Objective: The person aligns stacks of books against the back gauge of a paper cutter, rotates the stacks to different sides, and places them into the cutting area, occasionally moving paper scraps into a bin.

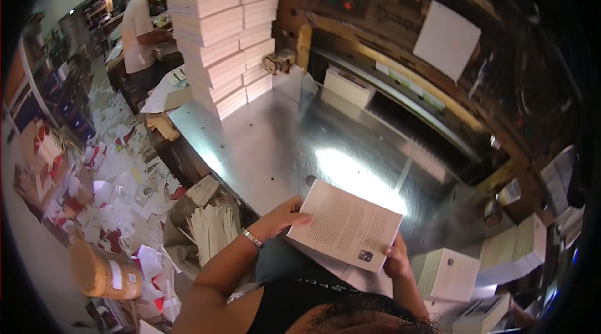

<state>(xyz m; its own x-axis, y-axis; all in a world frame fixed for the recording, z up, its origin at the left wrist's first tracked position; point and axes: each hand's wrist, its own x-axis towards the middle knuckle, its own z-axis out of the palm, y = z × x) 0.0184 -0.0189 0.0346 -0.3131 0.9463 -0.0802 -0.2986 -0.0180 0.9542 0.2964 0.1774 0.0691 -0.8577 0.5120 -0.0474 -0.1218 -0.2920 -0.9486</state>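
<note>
A thick block of printed pages (350,224), its top sheet showing text and a small dark picture, is held between my two hands at the near edge of a shiny metal table (282,146). My left hand (285,218) is closed on its left side, thumb on top. At its lower right corner my right hand (395,260) grips it, with the fingers partly hidden beneath. Right of that hand stands a similar stack of pages (449,274). Across the table, another page block (347,87) sits by the slot of a large cutting machine (400,108).
A tall pile of page blocks (225,33) rises at the table's far left. Paper scraps (119,177) cover the floor. A bin of paper strips (210,227) and an orange tub (103,271) stand on my left. Another person (138,36) works farther back. More stacks (516,246) line the right.
</note>
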